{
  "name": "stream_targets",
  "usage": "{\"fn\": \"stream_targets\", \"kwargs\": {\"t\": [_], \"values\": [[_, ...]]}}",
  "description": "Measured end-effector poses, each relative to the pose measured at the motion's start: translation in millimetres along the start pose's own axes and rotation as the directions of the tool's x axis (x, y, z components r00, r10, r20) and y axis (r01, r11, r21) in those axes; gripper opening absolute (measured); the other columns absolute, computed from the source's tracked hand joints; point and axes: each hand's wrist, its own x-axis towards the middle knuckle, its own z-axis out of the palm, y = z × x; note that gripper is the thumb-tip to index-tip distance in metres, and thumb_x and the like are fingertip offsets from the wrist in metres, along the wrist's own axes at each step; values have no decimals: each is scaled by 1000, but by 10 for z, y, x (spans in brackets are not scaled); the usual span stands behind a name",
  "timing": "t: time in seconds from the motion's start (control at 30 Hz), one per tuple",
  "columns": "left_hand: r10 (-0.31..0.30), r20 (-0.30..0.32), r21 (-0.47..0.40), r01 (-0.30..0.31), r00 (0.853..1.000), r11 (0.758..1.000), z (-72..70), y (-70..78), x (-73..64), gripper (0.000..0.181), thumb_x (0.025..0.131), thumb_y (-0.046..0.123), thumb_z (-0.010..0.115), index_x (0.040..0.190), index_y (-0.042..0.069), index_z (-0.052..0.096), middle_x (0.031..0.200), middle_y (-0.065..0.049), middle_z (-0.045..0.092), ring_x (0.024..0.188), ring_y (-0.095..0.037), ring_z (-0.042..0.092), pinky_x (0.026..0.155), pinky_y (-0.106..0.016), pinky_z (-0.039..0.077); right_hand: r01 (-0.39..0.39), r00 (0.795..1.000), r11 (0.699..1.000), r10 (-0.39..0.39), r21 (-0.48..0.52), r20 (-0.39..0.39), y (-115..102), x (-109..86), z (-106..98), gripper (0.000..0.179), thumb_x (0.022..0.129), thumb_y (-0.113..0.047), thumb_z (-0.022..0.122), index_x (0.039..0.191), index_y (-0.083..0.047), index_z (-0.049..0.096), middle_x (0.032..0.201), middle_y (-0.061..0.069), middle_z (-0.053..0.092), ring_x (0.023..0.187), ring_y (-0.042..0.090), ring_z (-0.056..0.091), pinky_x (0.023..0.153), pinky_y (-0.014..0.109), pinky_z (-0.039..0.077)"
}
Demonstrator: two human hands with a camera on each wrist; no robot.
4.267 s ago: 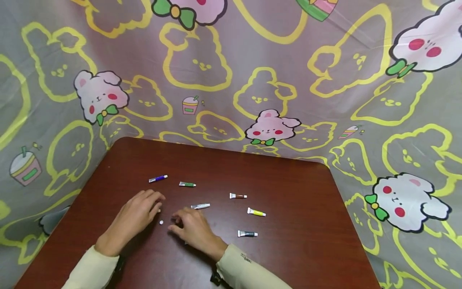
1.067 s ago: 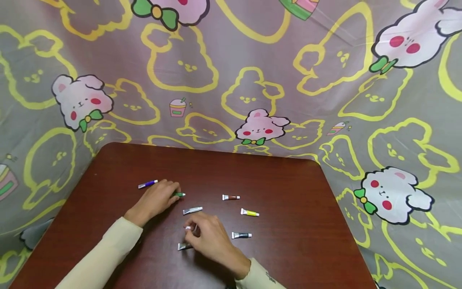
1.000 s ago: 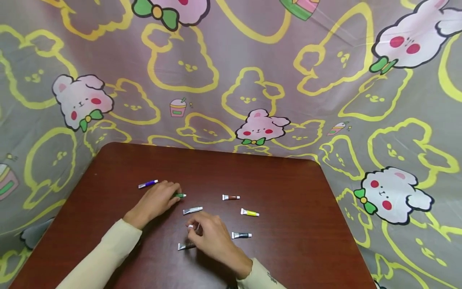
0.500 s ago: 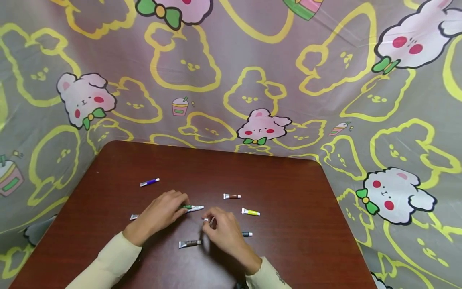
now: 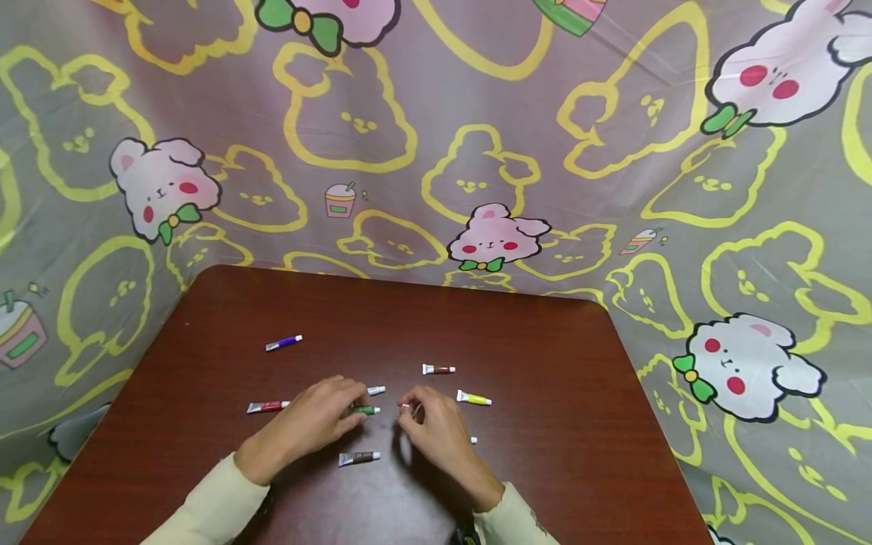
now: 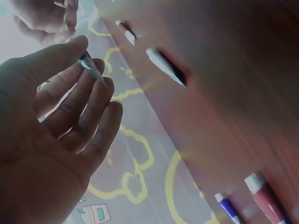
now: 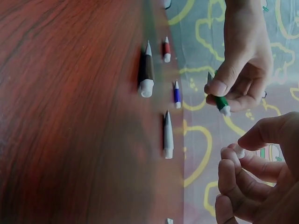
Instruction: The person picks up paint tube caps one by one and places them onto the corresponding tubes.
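Observation:
My left hand (image 5: pixel 313 415) pinches a small green paint tube (image 7: pixel 220 101) between thumb and fingers, its white end facing my right hand. Opposite it, my right hand (image 5: pixel 439 431) holds a small white cap-like piece (image 7: pixel 239 150) at the fingertips; its exact kind cannot be told. The two hands are close but apart, above the table's middle. Just behind the green tube lies a silvery-white tube (image 5: pixel 376 390), partly covered by the left hand. A dark brown tube (image 5: pixel 359 459) lies in front of the hands, and a red tube (image 5: pixel 266 407) beside the left wrist.
On the dark wooden table (image 5: pixel 545 341) also lie a purple tube (image 5: pixel 283 344), a reddish-brown tube (image 5: pixel 439 369) and a yellow tube (image 5: pixel 474 398). Another tube (image 5: pixel 473 440) is mostly hidden by the right hand. A patterned curtain (image 5: pixel 381 136) surrounds the table's far sides.
The white piece, on the table at first, is now in my right hand, which has moved right. My left hand has taken the green tube from farther back and brought it nearer.

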Motion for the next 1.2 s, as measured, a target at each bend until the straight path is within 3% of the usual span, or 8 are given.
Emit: {"fn": "stream_targets", "kwargs": {"t": [0.17,0.33,0.67,1.0,1.2], "values": [[40,-17,0,-40,999,999,31,59,7,25,86,14,92,98,17,70,90,8,72,84,-9,64,74,-34,56,11,1000,998,-12,60,16,-17,26,-21,11,90,-11,75,100,-16,80,80,-5,72,70,6,63,64,17,47],[49,-33,6,-49,998,999,53,105,6,25,86,14,92,99,17,70,91,8,72,85,-10,65,74,-34,57,38,998,989,-44,139,38,-30,46,-26,10,91,-7,76,100,-12,79,83,-3,75,71,3,63,66,18,51],[43,-9,-19,-43,999,999,53,167,21,24,88,15,91,102,17,72,96,8,74,91,-10,67,78,-35,59,67,991,975,-90,212,99,-56,58,-10,10,94,-6,78,103,-10,78,87,-1,72,77,1,61,71,37,60],[55,-73,2,-55,996,998,58,146,15,22,88,15,91,101,15,72,94,6,73,89,-12,67,79,-36,59,22,994,977,-45,212,104,-46,39,11,8,92,-8,78,98,-13,78,83,-4,70,74,1,60,68,18,51],[45,-83,6,-45,996,999,49,136,9,20,90,16,89,99,17,71,94,7,72,88,-10,66,78,-35,58,13,992,974,-41,226,118,-48,39,15,6,95,-12,80,101,-13,80,84,-2,74,75,-1,62,69,22,56]]}}
